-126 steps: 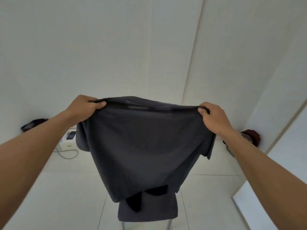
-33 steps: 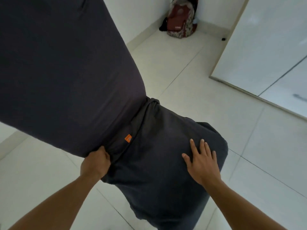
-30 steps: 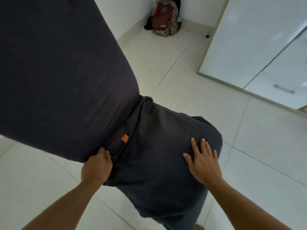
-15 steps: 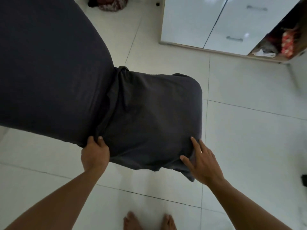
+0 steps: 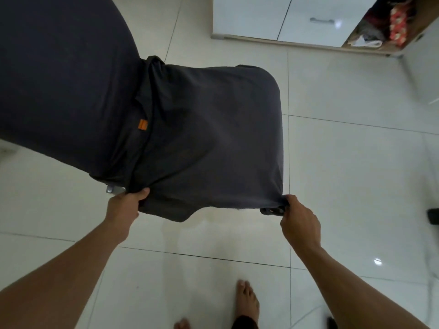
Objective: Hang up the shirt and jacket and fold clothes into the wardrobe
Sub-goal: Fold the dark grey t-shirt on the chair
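A dark grey shirt (image 5: 209, 138) lies spread flat over a chair seat below me, with a small orange tag (image 5: 142, 125) near its left side. The chair's dark backrest (image 5: 59, 79) fills the upper left. My left hand (image 5: 126, 205) grips the shirt's near left edge. My right hand (image 5: 298, 222) pinches the near right corner and pulls it taut. The wardrobe (image 5: 297, 17) stands at the top, with white doors and an open compartment (image 5: 384, 22) at its right.
Glossy white floor tiles (image 5: 356, 162) surround the chair. My bare feet (image 5: 247, 302) show at the bottom edge. Clothes and a red patterned item (image 5: 399, 22) sit in the open wardrobe part. A small dark object (image 5: 433, 216) lies at the right edge.
My right hand went from lying flat on the shirt to pinching its near right corner. My left hand slid to the near edge. The view swung toward the wardrobe.
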Demonstrator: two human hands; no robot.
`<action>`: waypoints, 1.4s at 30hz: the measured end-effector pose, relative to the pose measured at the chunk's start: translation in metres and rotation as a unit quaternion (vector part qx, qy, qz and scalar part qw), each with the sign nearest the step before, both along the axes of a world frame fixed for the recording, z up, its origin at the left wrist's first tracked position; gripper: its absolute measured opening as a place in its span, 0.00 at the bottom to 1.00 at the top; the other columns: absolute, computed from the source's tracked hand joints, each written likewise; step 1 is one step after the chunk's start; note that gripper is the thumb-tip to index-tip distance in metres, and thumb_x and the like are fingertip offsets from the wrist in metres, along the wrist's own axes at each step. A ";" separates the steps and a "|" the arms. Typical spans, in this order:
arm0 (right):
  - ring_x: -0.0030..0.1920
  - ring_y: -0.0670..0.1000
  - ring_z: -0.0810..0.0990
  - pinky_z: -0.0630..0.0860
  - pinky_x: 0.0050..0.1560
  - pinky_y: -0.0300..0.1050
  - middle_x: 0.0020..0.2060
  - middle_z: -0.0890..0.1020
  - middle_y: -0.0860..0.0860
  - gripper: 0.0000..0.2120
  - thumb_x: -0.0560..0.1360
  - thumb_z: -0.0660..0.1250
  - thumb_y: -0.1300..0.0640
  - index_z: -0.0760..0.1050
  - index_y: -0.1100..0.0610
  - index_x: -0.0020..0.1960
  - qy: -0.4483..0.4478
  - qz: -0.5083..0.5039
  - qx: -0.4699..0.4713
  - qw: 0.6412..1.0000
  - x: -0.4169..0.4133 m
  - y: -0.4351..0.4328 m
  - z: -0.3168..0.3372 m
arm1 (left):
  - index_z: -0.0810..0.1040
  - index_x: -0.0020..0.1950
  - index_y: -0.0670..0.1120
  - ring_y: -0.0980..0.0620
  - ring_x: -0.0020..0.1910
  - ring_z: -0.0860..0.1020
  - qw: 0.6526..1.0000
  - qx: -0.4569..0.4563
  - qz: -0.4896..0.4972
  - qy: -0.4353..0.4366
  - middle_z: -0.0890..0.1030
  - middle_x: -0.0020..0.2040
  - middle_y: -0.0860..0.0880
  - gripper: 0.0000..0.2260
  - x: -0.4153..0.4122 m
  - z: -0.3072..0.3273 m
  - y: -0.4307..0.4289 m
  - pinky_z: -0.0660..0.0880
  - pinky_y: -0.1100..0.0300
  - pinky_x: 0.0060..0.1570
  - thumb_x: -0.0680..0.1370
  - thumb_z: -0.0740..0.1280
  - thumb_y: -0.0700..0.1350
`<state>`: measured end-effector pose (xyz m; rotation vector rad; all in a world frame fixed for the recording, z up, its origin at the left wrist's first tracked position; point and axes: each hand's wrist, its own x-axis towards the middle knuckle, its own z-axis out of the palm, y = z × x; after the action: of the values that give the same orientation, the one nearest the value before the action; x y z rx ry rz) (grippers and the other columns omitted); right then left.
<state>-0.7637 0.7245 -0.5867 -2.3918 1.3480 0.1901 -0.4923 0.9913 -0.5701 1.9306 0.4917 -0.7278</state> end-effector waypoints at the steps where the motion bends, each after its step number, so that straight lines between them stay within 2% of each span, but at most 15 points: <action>1: 0.35 0.52 0.76 0.75 0.35 0.47 0.36 0.79 0.47 0.16 0.76 0.59 0.66 0.76 0.52 0.58 0.015 0.008 -0.023 1.000 -0.002 -0.002 0.001 | 0.76 0.55 0.44 0.44 0.50 0.78 1.000 -0.009 0.011 -0.015 0.80 0.52 0.44 0.13 0.005 0.000 0.003 0.77 0.47 0.59 0.75 0.74 0.47; 4: 0.34 0.55 0.72 0.76 0.35 0.49 0.29 0.69 0.46 0.11 0.73 0.63 0.68 0.80 0.56 0.47 0.001 0.016 -0.069 0.997 -0.006 -0.004 0.007 | 0.76 0.65 0.43 0.41 0.58 0.79 0.998 -0.031 0.018 -0.047 0.80 0.59 0.43 0.20 0.013 0.001 0.009 0.77 0.44 0.61 0.76 0.73 0.49; 6: 0.36 0.55 0.72 0.75 0.36 0.49 0.30 0.70 0.47 0.09 0.74 0.64 0.67 0.78 0.56 0.46 -0.004 0.016 -0.061 0.998 -0.004 -0.004 0.007 | 0.75 0.67 0.43 0.41 0.59 0.79 0.998 -0.029 0.002 -0.061 0.80 0.60 0.44 0.25 0.016 -0.001 0.010 0.76 0.43 0.63 0.74 0.73 0.54; 8: 0.37 0.54 0.76 0.75 0.38 0.49 0.40 0.79 0.51 0.08 0.76 0.60 0.65 0.74 0.54 0.49 -0.002 0.011 -0.015 1.000 0.000 -0.001 0.002 | 0.73 0.70 0.46 0.42 0.61 0.78 0.997 -0.042 -0.003 -0.064 0.79 0.63 0.46 0.32 0.013 0.000 0.009 0.75 0.43 0.64 0.71 0.73 0.60; 10: 0.41 0.54 0.79 0.78 0.41 0.52 0.51 0.79 0.52 0.08 0.79 0.61 0.63 0.70 0.53 0.55 -0.052 -0.023 0.046 0.997 0.003 0.007 -0.005 | 0.74 0.69 0.51 0.45 0.61 0.78 0.997 -0.057 -0.015 -0.048 0.79 0.63 0.50 0.34 0.005 0.002 0.006 0.76 0.46 0.62 0.67 0.76 0.64; 12: 0.49 0.54 0.80 0.81 0.47 0.54 0.60 0.75 0.51 0.20 0.78 0.69 0.58 0.63 0.53 0.65 -0.108 -0.035 0.088 0.990 0.007 0.020 -0.012 | 0.76 0.65 0.52 0.49 0.59 0.79 0.995 -0.069 -0.070 0.019 0.81 0.60 0.53 0.30 -0.007 0.003 0.003 0.77 0.53 0.55 0.67 0.79 0.60; 15: 0.56 0.58 0.75 0.79 0.56 0.60 0.61 0.73 0.56 0.36 0.72 0.78 0.51 0.59 0.55 0.70 -0.130 -0.054 0.041 0.989 0.020 0.033 -0.024 | 0.77 0.64 0.51 0.52 0.60 0.78 0.977 -0.033 -0.182 0.107 0.83 0.58 0.55 0.27 -0.023 -0.012 0.005 0.72 0.55 0.51 0.67 0.81 0.49; 20: 0.41 0.60 0.72 0.76 0.53 0.67 0.49 0.74 0.61 0.26 0.77 0.70 0.62 0.61 0.59 0.69 -0.100 -0.085 -0.036 0.991 0.030 0.038 -0.031 | 0.75 0.66 0.46 0.50 0.59 0.79 0.984 -0.005 -0.147 0.104 0.82 0.60 0.51 0.22 -0.024 -0.022 0.016 0.71 0.53 0.52 0.74 0.76 0.48; 24: 0.48 0.61 0.76 0.74 0.48 0.57 0.51 0.79 0.58 0.18 0.76 0.63 0.66 0.68 0.58 0.65 -0.020 -0.051 -0.086 0.995 0.005 0.035 -0.019 | 0.73 0.68 0.45 0.46 0.60 0.77 0.994 -0.018 -0.087 0.057 0.80 0.61 0.48 0.21 -0.014 0.000 0.028 0.69 0.49 0.56 0.79 0.68 0.53; 27: 0.43 0.58 0.77 0.71 0.40 0.49 0.52 0.80 0.53 0.16 0.76 0.59 0.67 0.73 0.55 0.61 -0.006 -0.038 -0.081 0.996 -0.009 0.025 -0.013 | 0.76 0.62 0.45 0.48 0.43 0.75 0.995 -0.007 -0.094 0.025 0.78 0.48 0.45 0.23 -0.006 0.020 0.029 0.71 0.54 0.41 0.79 0.64 0.62; 29: 0.42 0.58 0.78 0.73 0.42 0.50 0.52 0.81 0.51 0.19 0.75 0.57 0.68 0.74 0.54 0.61 -0.065 -0.062 -0.032 0.995 -0.009 0.022 -0.007 | 0.76 0.55 0.45 0.50 0.33 0.65 0.994 0.006 -0.106 0.008 0.69 0.37 0.46 0.22 -0.003 0.030 0.026 0.65 0.57 0.33 0.79 0.63 0.63; 32: 0.44 0.56 0.77 0.72 0.43 0.48 0.50 0.80 0.52 0.16 0.75 0.59 0.68 0.75 0.55 0.59 -0.173 -0.127 0.020 0.977 -0.002 0.022 -0.003 | 0.73 0.49 0.45 0.51 0.30 0.63 0.994 0.020 -0.109 0.023 0.65 0.32 0.48 0.22 -0.002 0.040 0.023 0.65 0.59 0.30 0.78 0.62 0.65; 35: 0.39 0.55 0.76 0.69 0.36 0.44 0.49 0.77 0.58 0.12 0.75 0.55 0.68 0.75 0.59 0.51 -0.217 -0.179 0.059 0.958 0.004 0.023 -0.003 | 0.71 0.44 0.42 0.52 0.31 0.68 0.992 0.018 -0.109 0.067 0.70 0.32 0.46 0.25 -0.007 0.046 0.029 0.70 0.60 0.29 0.77 0.62 0.65; 39: 0.39 0.53 0.74 0.72 0.43 0.48 0.52 0.71 0.55 0.11 0.81 0.55 0.64 0.75 0.62 0.54 -0.199 -0.183 0.048 0.962 0.002 0.026 -0.003 | 0.79 0.56 0.42 0.54 0.43 0.82 0.975 -0.056 -0.166 0.135 0.84 0.46 0.48 0.26 -0.015 0.055 0.041 0.79 0.64 0.35 0.70 0.74 0.62; 42: 0.42 0.55 0.75 0.75 0.47 0.51 0.54 0.70 0.55 0.12 0.82 0.54 0.63 0.76 0.63 0.56 -0.203 -0.191 0.037 0.960 -0.004 0.026 -0.001 | 0.82 0.56 0.39 0.55 0.40 0.81 0.956 -0.084 -0.224 0.168 0.84 0.44 0.47 0.38 -0.008 0.061 0.052 0.80 0.64 0.38 0.51 0.87 0.53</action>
<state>-0.7681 0.7509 -0.5875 -1.9191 1.5244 -0.3334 -0.5003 1.0438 -0.5096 1.7792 0.1805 -1.3602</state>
